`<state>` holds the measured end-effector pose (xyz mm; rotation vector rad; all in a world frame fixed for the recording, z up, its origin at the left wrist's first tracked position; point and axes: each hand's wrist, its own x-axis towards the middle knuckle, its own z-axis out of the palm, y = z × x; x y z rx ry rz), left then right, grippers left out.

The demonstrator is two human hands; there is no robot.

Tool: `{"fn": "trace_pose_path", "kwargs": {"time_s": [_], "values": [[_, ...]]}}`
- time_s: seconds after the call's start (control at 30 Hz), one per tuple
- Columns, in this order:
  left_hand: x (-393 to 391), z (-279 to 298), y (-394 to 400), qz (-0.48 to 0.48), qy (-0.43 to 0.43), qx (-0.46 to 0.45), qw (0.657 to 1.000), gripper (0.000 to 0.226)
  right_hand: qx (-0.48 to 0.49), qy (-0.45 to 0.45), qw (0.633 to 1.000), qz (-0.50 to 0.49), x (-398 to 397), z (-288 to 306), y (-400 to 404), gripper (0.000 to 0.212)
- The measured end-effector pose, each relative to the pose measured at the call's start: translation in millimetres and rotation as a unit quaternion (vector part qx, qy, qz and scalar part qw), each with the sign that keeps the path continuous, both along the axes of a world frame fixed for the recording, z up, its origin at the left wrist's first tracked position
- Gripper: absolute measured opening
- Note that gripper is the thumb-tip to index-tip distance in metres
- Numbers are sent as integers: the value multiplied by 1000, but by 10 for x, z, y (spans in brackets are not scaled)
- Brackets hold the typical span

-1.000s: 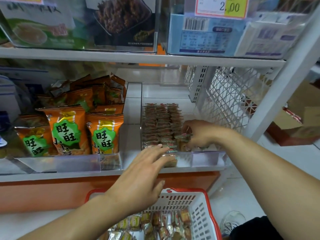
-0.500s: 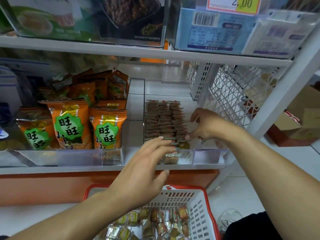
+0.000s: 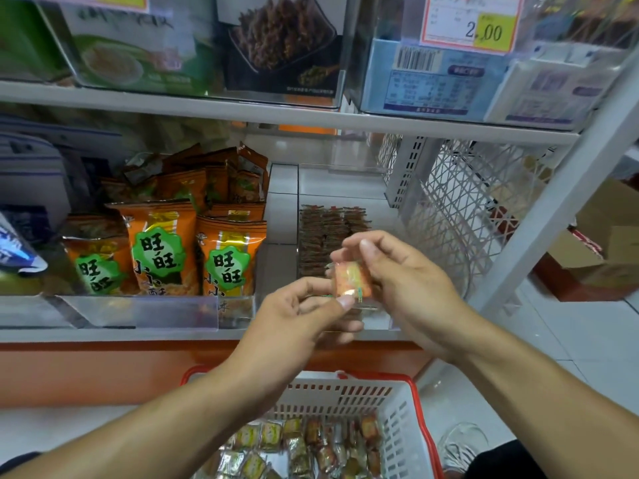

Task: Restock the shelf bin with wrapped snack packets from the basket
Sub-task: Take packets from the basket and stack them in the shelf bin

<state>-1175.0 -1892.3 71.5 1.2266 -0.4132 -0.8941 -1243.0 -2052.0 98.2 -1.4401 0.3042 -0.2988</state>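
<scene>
White shelf [image 3: 287, 114], tiled floor [image 3: 539, 340]; left hand [image 3: 297, 316] and right hand [image 3: 411, 288] both pinching one snack packet [image 3: 351, 281].

Readable: "2.00" on the yellow price tag [image 3: 492, 31] at the upper shelf, far right; "旺旺" in green badges on the orange snack bags [image 3: 159, 248], left. Other print blurred.

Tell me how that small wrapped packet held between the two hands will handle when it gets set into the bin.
The snack packet is probably light: fingertips of the left hand and right hand alone carry it. Its glossy wrapper shines, so it may slip. It looks flat and square, so it should stack against the rows in the shelf bin rather than roll.
</scene>
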Motion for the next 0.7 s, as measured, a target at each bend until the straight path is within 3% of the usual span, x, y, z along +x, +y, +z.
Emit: {"fn": "trace_pose_path", "kwargs": {"time_s": [0.07, 0.17, 0.23, 0.3, 0.4, 0.5, 0.7], "values": [[25, -5, 22, 7, -2, -2, 1000, 24, 52, 3, 999, -14, -32, 56, -44, 38], [40, -17, 25, 18, -21, -8, 1000, 19, 51, 42, 998, -5, -96, 108, -71, 46], [50, -41, 35, 54, -143, 11, 988, 22, 46, 92, 994, 22, -140, 95, -86, 53], [68, -49, 49, 107, -292, 10, 950, 37, 53, 143, 985, 79, -185, 93, -78, 56], [58, -29, 54, 134, -400, -14, 906, 45, 92, 172, 966, 169, -231, 90, -56, 50], [43, -63, 46, 145, -394, -18, 908, 44, 100, 138, 971, 169, -242, 74, -62, 45], [57, -88, 30, 134, -351, 13, 927, 35, -3, 112, 991, 68, -210, 8, -129, 44]]}}
